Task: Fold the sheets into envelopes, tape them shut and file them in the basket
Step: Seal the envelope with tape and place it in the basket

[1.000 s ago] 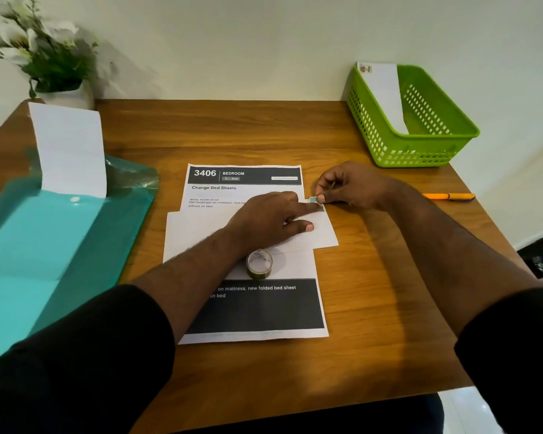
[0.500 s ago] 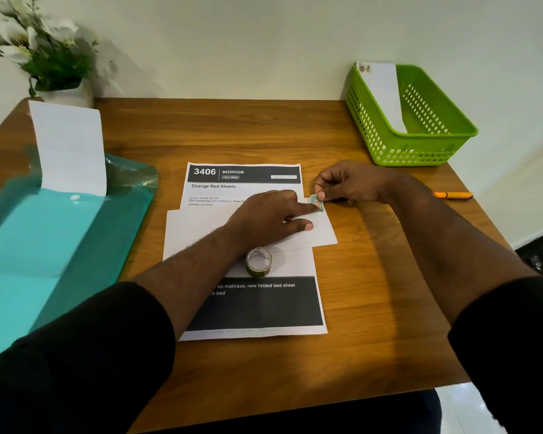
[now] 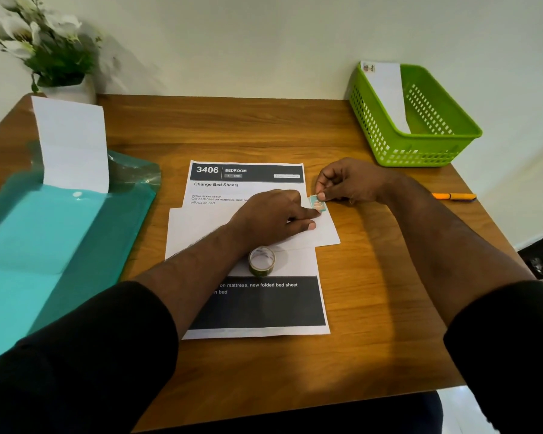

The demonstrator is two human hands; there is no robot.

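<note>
A folded white envelope (image 3: 201, 227) lies across a printed sheet (image 3: 248, 305) at the middle of the table. My left hand (image 3: 273, 217) presses flat on the envelope, its index finger touching a small teal patterned piece of tape (image 3: 318, 204) at the envelope's upper right corner. My right hand (image 3: 348, 183) pinches the top edge of that piece between thumb and forefinger. A roll of tape (image 3: 261, 260) stands on the sheet just below my left wrist. The green basket (image 3: 420, 151) at the back right holds one white envelope (image 3: 386, 92) leaning against its wall.
A teal plastic folder (image 3: 44, 245) lies open at the left with a folded white sheet (image 3: 72, 142) on its flap. A potted plant (image 3: 54, 57) stands at the back left corner. An orange pen (image 3: 453, 196) lies near the right table edge.
The piece of tape shows more now, tilted up at the envelope's corner under my right fingertips. Both hands have stayed nearly in place.
</note>
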